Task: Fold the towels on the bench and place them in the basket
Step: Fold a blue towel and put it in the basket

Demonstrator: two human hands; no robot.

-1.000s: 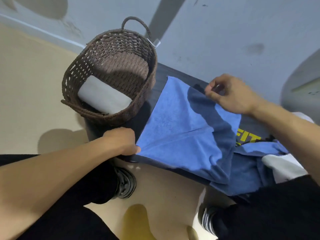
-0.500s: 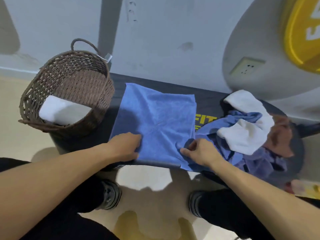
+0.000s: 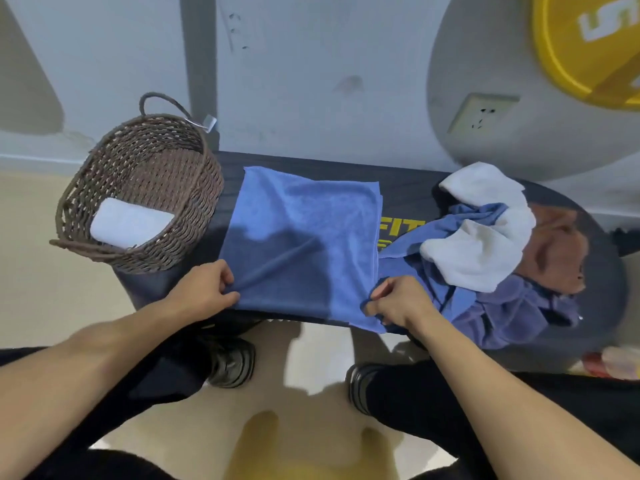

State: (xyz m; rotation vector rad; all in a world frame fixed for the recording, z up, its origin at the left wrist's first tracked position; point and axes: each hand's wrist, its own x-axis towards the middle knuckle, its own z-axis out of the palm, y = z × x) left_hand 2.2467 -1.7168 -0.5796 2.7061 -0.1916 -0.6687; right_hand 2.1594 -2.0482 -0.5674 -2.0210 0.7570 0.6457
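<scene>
A blue towel (image 3: 304, 237) lies folded over on the black bench (image 3: 408, 188), roughly square. My left hand (image 3: 204, 292) pinches its near left corner. My right hand (image 3: 398, 301) pinches its near right corner at the bench's front edge. Left of the towel, a brown wicker basket (image 3: 145, 161) stands on the bench end, with one folded white towel (image 3: 130, 221) inside. To the right lies a loose pile of towels: white (image 3: 481, 244), blue (image 3: 460, 216), purple (image 3: 512, 313) and brown (image 3: 561, 251).
A grey wall rises right behind the bench, with a wall socket (image 3: 483, 112) at the upper right. My two shoes (image 3: 230, 362) stand on the pale floor below the bench's front edge.
My right hand brought the towel's far edge over to the near edge, folding it in half. Both hands now pinch the near corners. The view has swung right, showing the pile.
</scene>
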